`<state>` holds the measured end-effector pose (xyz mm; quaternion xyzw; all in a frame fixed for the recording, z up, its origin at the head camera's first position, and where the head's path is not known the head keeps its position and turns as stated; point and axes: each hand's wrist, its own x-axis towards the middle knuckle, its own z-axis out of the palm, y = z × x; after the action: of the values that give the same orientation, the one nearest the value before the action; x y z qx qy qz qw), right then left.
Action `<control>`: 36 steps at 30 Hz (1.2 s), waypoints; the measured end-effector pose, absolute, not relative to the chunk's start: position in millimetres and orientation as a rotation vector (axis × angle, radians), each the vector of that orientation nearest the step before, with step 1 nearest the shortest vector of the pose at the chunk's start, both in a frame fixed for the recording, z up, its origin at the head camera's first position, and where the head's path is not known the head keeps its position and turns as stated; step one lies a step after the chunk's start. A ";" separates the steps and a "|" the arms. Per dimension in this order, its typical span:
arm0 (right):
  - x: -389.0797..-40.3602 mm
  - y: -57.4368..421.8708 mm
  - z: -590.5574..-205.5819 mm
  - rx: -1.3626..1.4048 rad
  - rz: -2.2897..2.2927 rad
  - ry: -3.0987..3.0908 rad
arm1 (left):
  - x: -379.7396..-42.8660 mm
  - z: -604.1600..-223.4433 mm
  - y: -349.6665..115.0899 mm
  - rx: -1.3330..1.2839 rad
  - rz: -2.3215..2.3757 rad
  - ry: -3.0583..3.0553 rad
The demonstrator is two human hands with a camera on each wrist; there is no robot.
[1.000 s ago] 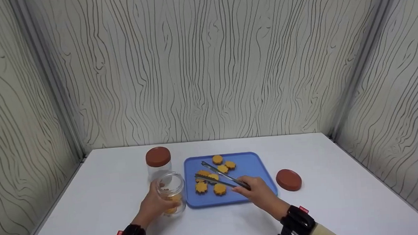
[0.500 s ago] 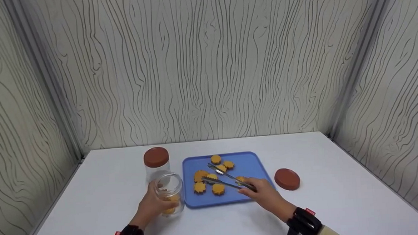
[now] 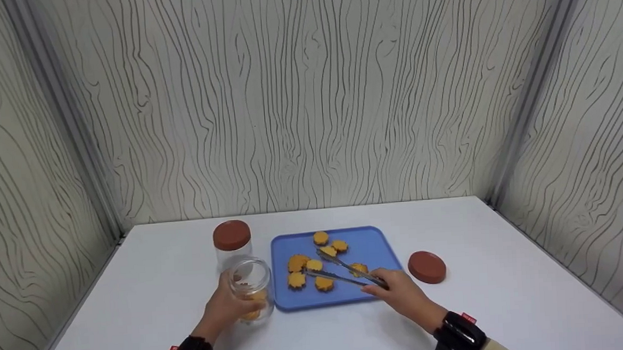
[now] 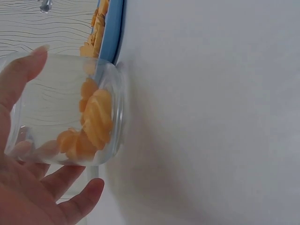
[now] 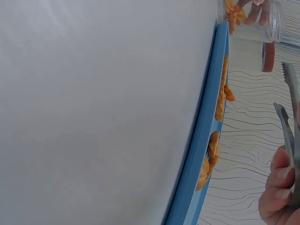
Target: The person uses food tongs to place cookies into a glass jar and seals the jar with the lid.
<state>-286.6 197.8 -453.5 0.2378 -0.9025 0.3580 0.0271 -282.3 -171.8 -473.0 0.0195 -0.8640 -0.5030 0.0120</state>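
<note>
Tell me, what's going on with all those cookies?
A person's left grip holds an open jar with some cookies inside. Their right grip holds metal tongs spread apart over a blue tray of more cookies, pinching nothing. A loose red lid lies right of the tray, and a capped jar stands behind the open one.

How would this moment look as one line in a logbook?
left hand: holds open jar, cookies inside | right hand: holds tongs, tips apart, above blue tray | other cookies: on tray | loose lid: right of tray
</note>
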 end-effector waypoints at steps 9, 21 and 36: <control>-286.2 200.7 -455.9 0.744 1.064 -2.795 | -282.6 -474.5 -172.9 0.049 -1.560 -2.685; -283.9 207.8 -460.8 0.700 1.016 -2.820 | -282.3 -474.3 -172.6 0.007 -1.564 -2.666; -285.1 205.1 -465.4 0.647 1.000 -2.881 | -281.9 -473.0 -172.5 0.016 -1.571 -2.658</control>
<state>-285.1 205.1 -465.4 0.2074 -0.9241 0.3206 0.0119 -281.9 -172.5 -473.0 0.0050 -0.8605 -0.5087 0.0271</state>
